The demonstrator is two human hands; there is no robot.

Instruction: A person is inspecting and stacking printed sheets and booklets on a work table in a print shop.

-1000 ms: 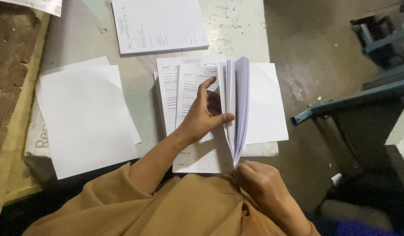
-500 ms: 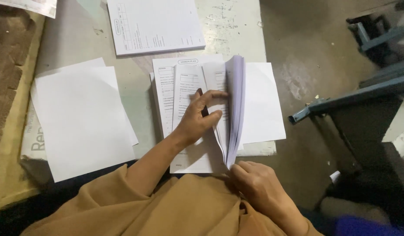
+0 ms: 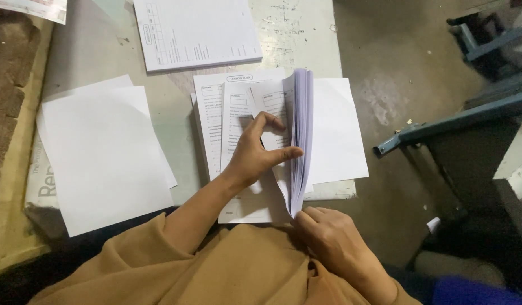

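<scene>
**A:** Looks roughly mid-count. Sheaf of printed forms (image 3: 299,141) standing on edge in the middle of the pale table (image 3: 103,56), fanned open like a book. Left hand (image 3: 255,155) pressed flat on the sheets already turned over, fingers spread, thumb pushed against the upright leaves, so not really clamped on anything, just holding them back. Right hand (image 3: 331,243) pinched shut on the near bottom corner of that sheaf.

**B:** Agreed on the halfway guess. A few forms laid down leftward, a thick wad upright, so plenty left to flip. Blank white sheet (image 3: 340,130) lying flat just right of the wad, touching it. Separate blank stack (image 3: 103,152) well off to the left, and another printed pad (image 3: 196,31) up top, both untouched. Can't tell exact sheet numbers from here, too thin to separate.
</scene>
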